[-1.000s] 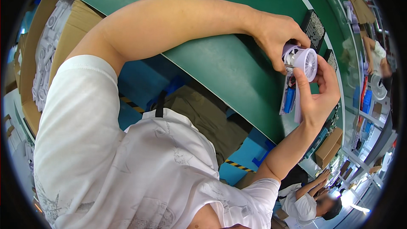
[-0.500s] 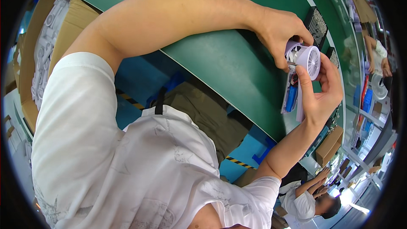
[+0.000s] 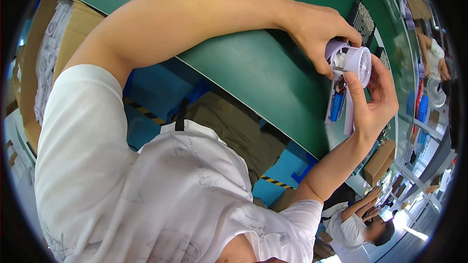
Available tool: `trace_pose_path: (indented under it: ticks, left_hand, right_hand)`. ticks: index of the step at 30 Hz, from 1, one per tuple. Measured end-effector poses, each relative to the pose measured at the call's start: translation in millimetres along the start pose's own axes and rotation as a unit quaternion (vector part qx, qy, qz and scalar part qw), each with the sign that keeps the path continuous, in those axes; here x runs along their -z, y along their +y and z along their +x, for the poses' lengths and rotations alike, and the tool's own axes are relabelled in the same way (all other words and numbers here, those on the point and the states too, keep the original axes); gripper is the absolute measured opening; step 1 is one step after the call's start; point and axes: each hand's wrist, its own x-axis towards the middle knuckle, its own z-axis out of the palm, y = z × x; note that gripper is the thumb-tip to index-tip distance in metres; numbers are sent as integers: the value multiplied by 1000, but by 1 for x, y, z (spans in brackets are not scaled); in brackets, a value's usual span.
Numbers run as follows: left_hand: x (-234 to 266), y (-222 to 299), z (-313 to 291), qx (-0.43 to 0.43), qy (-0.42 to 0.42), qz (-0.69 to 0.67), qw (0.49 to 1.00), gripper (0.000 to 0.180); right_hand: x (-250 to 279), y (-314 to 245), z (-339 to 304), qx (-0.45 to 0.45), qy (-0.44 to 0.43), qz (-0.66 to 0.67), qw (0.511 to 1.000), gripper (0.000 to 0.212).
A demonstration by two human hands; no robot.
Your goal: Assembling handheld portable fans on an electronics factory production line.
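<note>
The lavender fan [image 3: 352, 58] is held over the right part of the green table [image 3: 253, 78], its long axis running from far to near: round head at the far end, handle pointing near. Its spoked grille [image 3: 364, 67] faces right. White inner parts [image 3: 340, 60] show at the head's open middle; the handle's 2 long shells stand apart, a blue cylinder [image 3: 336, 106] in the left shell (reddish wiring at its far end). The left hand [image 3: 321, 31] pinches the head's left side; the right hand [image 3: 375, 109] pinches its grille end, fingers partly hidden
</note>
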Motion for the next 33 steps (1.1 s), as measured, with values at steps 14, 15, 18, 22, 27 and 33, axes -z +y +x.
trace_pose_path:
  ticks: [14,15,18,22,27,33]
  left_hand:
    - [-2,-1,-1,-34,28,-16,999,50]
    - [-2,0,-2,-34,29,-17,999,50]
    - [1,1,-4,-26,26,-23,999,50]
    - [-2,-1,2,-39,24,-11,999,49]
    - [0,-4,-2,-33,29,-18,999,48]
    - [-3,-3,1,-35,22,-13,999,48]
  right_hand:
    - [-6,7,-5,86,22,-65,994,57]
    - [-5,7,-5,86,22,-65,994,57]
    - [-7,7,-2,-3,35,41,999,58]
    - [-3,5,-4,45,24,-19,998,55]
    - [-6,2,0,65,8,-53,996,52]
    - [-4,0,-2,1,26,-1,1000,57]
